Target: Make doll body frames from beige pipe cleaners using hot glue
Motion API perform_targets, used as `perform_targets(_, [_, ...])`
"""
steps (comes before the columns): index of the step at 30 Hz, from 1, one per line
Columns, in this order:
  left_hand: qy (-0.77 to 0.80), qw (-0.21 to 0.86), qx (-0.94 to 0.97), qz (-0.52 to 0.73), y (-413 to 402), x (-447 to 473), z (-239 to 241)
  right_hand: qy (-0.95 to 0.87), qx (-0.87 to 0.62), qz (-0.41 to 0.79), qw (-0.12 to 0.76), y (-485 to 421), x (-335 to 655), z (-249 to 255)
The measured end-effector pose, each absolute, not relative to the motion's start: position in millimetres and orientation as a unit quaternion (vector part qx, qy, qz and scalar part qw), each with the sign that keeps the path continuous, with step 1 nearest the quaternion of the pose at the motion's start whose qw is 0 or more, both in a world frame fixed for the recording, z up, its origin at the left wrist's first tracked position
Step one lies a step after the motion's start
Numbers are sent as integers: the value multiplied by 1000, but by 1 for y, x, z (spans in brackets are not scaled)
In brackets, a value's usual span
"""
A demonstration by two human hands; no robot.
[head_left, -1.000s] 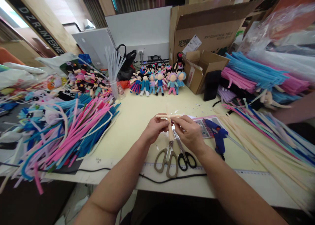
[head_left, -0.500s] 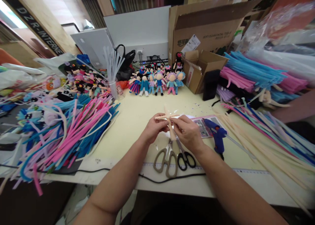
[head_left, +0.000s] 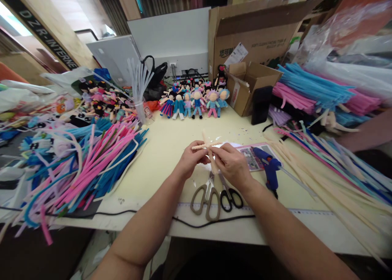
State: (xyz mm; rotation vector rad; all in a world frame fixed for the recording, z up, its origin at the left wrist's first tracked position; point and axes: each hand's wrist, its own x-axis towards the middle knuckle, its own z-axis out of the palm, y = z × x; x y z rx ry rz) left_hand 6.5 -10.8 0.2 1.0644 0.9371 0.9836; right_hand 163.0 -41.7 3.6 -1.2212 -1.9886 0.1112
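Above the middle of the table, both hands hold a cross-shaped doll body of cream pipe cleaners (head_left: pixel 213 164). My left hand (head_left: pixel 192 159) is closed on its left arm and middle, thumb and fingers pinching. My right hand (head_left: pixel 233 164) pinches it near the middle from the right; its fingertips are partly hidden. One end points up and away, the lower strands hang toward me. Just below lie scissors with grey-beige handles (head_left: pixel 212 198) and a smaller pair with black handles (head_left: pixel 231 199). To the right rests a blue glue gun (head_left: pixel 270 169) with a clear glue stick in its back.
Pink and blue pipe cleaners (head_left: pixel 88 161) are heaped at left. Small finished dolls (head_left: pixel 197 104) stand in rows at the back. Cream pipe cleaners (head_left: pixel 318 182) lie at right, near a black phone (head_left: pixel 261 105) and cardboard box (head_left: pixel 251 39). A black cable (head_left: pixel 202 226) runs along the front edge.
Both hands keep their pinch on the cream doll body, with only slight finger movement. The whole view has shifted a little; the tools lie as before.
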Motion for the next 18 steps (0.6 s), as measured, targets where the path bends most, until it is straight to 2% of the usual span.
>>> perform_targets(9, [415, 643, 473, 437, -10, 7, -1, -793, -480, 38, 375, -42, 162, 2])
perform_targets(18, [423, 615, 495, 446, -10, 8, -3, -801, -496, -29, 334, -44, 159, 5])
